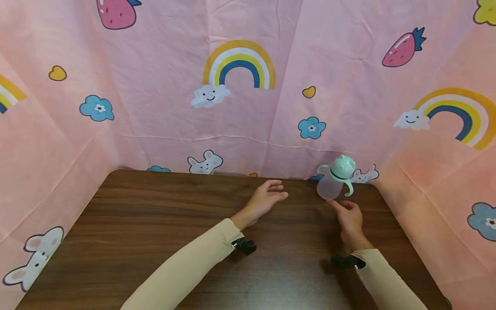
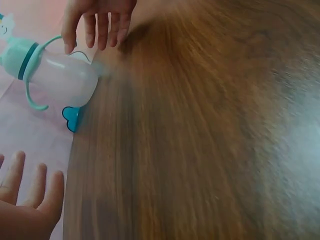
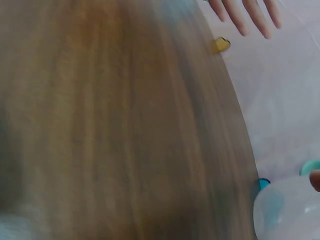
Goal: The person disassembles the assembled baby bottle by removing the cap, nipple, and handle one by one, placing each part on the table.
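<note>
A baby bottle (image 1: 330,187) with a translucent body, a mint-green lid and two curved side handles is at the back right of the table. My right hand (image 1: 350,218) is just in front of its base, fingers loosely bent and not wrapped round it. Whether a fingertip touches the bottle I cannot tell. In the right wrist view, one fingertip shows in front of the bottle (image 3: 287,212) at the lower right. My left hand (image 1: 265,199) hovers over the table to the left of the bottle, holding nothing, fingers relaxed.
The dark wood-grain table (image 1: 155,224) reaches back to a pink printed cloth (image 1: 162,86) hung behind it and along both sides. The bottle is close to the back edge, near that cloth.
</note>
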